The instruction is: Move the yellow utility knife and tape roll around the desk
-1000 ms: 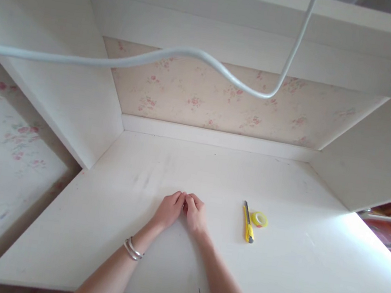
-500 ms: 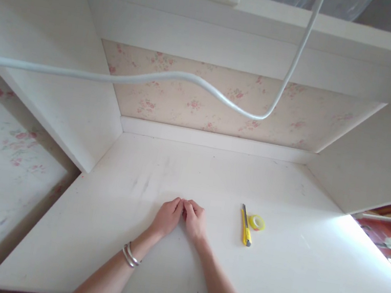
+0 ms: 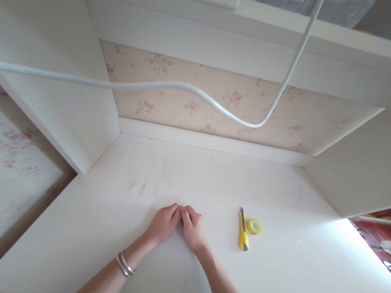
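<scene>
My left hand (image 3: 164, 221) and my right hand (image 3: 193, 227) rest on the white desk (image 3: 133, 166), their curled fingers touching at the middle. Both are closed, and whatever may be between the fingertips is hidden. Two silver bangles (image 3: 125, 263) circle my left wrist. To the right of my right hand lies a yellow utility knife (image 3: 243, 231) with a dark tip at its far end. Beside the knife is a roll of yellow tape (image 3: 254, 226), lying flat.
A white cable (image 3: 186, 87) hangs across the view above the desk. White side panels (image 3: 374, 165) and a floral back wall (image 3: 195, 102) enclose the desk. Overhead, a shelf (image 3: 339, 35) holds plastic-wrapped items. Red floor shows at the right.
The view has tilted up slightly, so desk, hands, knife and tape appear a little lower. Both hands keep the same closed pose, touching each other.
</scene>
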A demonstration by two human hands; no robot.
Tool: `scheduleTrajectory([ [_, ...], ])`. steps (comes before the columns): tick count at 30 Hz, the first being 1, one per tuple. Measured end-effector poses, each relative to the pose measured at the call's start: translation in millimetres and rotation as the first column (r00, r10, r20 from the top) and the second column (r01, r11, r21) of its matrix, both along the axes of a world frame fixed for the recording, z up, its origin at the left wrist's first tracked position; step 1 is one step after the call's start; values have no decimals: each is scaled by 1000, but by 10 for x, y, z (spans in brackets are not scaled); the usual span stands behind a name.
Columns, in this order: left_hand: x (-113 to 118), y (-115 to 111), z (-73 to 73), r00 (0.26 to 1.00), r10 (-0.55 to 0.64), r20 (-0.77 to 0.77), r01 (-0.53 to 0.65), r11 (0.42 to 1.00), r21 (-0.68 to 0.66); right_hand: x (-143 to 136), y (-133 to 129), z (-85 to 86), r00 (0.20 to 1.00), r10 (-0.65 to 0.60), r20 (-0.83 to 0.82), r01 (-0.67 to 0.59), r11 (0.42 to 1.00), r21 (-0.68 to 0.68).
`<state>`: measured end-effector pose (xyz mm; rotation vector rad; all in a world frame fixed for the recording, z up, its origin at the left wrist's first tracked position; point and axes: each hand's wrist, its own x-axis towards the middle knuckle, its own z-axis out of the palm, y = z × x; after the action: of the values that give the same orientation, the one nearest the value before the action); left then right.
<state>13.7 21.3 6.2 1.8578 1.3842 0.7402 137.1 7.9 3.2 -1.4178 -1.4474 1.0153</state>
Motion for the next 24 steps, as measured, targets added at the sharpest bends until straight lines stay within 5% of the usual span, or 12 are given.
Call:
scheduleTrajectory([
  [13,-58,-176,-42,997,-58,-54,62,996,60,90,-262,-76,990,55,129,-59,998,22],
  [21,6,-113,40,999,17,29,-16,999,-31,144,-249,78,999,-27,-31,22,991,-130],
  [24,75,-153,111,1000,-15,-5,14,996,-87,344,-356,205,997,47,-59,-57,983,-176],
])
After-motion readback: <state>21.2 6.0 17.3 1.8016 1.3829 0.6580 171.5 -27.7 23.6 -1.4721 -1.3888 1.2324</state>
